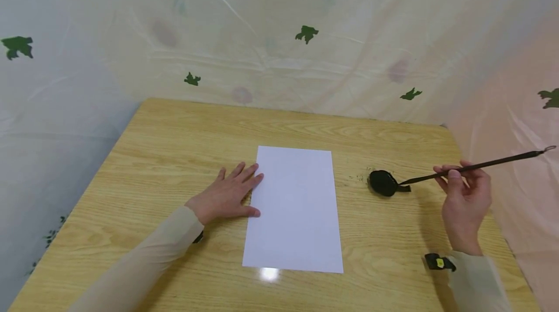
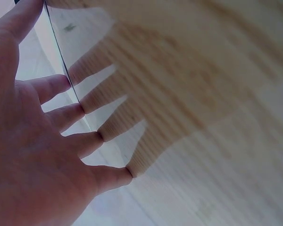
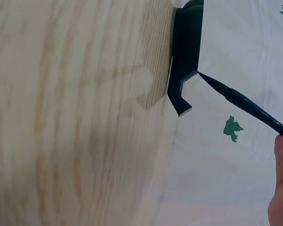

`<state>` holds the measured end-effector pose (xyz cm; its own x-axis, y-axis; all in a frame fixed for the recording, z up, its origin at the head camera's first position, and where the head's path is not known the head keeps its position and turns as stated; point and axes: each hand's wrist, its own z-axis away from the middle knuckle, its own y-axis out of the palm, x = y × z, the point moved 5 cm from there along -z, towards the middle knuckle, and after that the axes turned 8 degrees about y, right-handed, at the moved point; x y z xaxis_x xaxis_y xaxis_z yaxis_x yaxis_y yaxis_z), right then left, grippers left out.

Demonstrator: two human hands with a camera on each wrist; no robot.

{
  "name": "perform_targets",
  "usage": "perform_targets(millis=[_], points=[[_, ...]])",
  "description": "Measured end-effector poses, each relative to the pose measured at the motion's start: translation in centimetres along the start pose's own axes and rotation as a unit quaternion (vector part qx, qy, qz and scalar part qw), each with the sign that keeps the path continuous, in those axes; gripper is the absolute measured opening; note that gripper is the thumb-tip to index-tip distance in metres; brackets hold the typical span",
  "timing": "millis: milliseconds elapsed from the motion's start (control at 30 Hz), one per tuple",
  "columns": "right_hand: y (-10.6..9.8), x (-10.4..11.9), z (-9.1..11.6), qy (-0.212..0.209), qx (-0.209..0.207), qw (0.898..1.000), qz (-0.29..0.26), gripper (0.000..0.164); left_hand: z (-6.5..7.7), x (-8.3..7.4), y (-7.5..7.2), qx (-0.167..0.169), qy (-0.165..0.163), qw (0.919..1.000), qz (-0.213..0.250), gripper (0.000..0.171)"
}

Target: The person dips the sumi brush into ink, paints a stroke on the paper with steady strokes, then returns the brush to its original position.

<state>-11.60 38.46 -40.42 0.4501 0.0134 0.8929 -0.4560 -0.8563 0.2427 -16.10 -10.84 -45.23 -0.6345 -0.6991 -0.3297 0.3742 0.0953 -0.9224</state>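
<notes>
A white sheet of paper [image 1: 294, 210] lies on the wooden table, its long sides running away from me. My left hand [image 1: 231, 192] rests at its left edge with fingers spread; in the left wrist view the straight fingertips [image 2: 115, 176] meet the glossy surface. On the right, my right hand [image 1: 467, 200] pinches a dark ink brush [image 1: 489, 162] by its handle, thumb and fingers round it. The pointed bristles reach the rim of a small black ink dish [image 1: 383, 183] with a short handle. In the right wrist view the brush tip [image 3: 210, 81] is right at the dish's edge.
Dark specks [image 1: 359, 177] mark the table [image 1: 196, 132] left of the ink dish. Pale curtains [image 1: 262, 59] with green bird shapes hang behind the table and along both sides. A bright reflection [image 1: 269, 273] shows below the paper's near edge.
</notes>
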Motion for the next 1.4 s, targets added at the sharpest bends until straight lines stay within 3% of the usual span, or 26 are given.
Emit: perform_targets(millis=[200,500,933,1400], points=[[0.7,1.1,0.3,-0.038,0.011,0.999,-0.033,0.034,0.0,-0.1,-0.1,-0.002,0.001,1.0,-0.003,0.095],[4.7,3.9,1.7,-0.073,0.037,0.991,-0.107,0.032,0.0,-0.2,-0.3,0.004,-0.001,1.0,-0.003,0.095],[10.0,6.2,3.5,-0.074,0.063,0.98,-0.173,0.027,0.4,-0.4,-0.8,0.01,-0.007,0.9999,0.001,0.096],[12.9,6.2,4.7,-0.071,0.086,0.976,-0.189,0.026,0.4,-0.4,-0.9,0.016,-0.01,0.9998,0.007,0.096]])
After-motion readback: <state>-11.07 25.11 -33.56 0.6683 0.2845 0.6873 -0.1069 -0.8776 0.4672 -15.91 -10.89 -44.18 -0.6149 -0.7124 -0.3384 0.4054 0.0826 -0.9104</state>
